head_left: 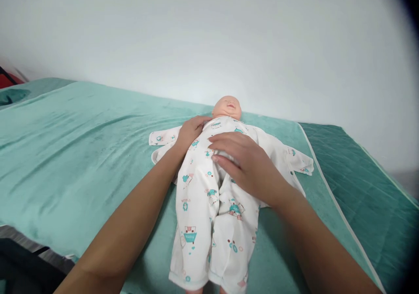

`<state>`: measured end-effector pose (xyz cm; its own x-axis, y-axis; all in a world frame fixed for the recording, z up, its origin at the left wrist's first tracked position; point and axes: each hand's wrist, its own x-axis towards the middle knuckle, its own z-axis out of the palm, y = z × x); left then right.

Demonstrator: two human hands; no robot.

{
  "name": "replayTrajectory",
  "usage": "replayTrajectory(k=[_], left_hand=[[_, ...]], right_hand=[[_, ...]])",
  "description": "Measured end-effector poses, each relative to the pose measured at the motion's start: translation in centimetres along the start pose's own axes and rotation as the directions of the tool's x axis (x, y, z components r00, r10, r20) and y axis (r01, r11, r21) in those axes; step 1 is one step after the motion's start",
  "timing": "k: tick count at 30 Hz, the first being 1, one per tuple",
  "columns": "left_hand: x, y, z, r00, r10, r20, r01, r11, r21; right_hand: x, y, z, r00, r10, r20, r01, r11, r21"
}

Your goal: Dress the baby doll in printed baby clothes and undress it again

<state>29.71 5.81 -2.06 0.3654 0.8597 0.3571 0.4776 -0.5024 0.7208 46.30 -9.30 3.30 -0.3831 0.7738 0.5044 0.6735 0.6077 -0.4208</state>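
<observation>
A baby doll (228, 107) lies on its back, head toward the wall. White printed pants (196, 211) cover its legs and reach up its front, and a matching white top (271, 147) spreads out beneath, its sleeves stretched to both sides. My left hand (192, 130) rests at the doll's shoulder on the left, fingers stretched along the cloth and partly hidden. Over the doll's belly is my right hand (247, 160), its fingers extended and the thumb apart. Whether its fingertips press on the cloth, I cannot tell. The doll's feet show only slightly at the bottom edge.
A light green sheet (81, 154) with wrinkles lies under the doll. To the right is a darker green quilted cover (353, 189). A white wall (209, 45) stands behind. Something red (7, 80) shows at the far left, and a dark object (22, 268) at the lower left.
</observation>
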Motion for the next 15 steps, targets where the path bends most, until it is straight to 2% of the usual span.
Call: replayTrajectory(k=[3, 7, 15], left_hand=[[0.0, 0.0, 0.0, 1.0, 0.002, -0.009, -0.002, 1.0, -0.005], [0.0, -0.1, 0.1, 0.997, -0.056, -0.044, 0.056, 0.998, -0.006], [-0.4, -0.4, 0.1, 0.994, -0.105, -0.042, 0.099, 0.987, -0.13]], right_hand=[[-0.2, 0.5, -1.0, 0.989, 0.121, -0.089, -0.114, 0.99, 0.081], [-0.5, 1.0, -1.5, 0.963, 0.24, -0.122, -0.242, 0.97, 0.001], [-0.8, 0.9, -0.3, 0.978, 0.204, -0.029, -0.206, 0.961, -0.182]])
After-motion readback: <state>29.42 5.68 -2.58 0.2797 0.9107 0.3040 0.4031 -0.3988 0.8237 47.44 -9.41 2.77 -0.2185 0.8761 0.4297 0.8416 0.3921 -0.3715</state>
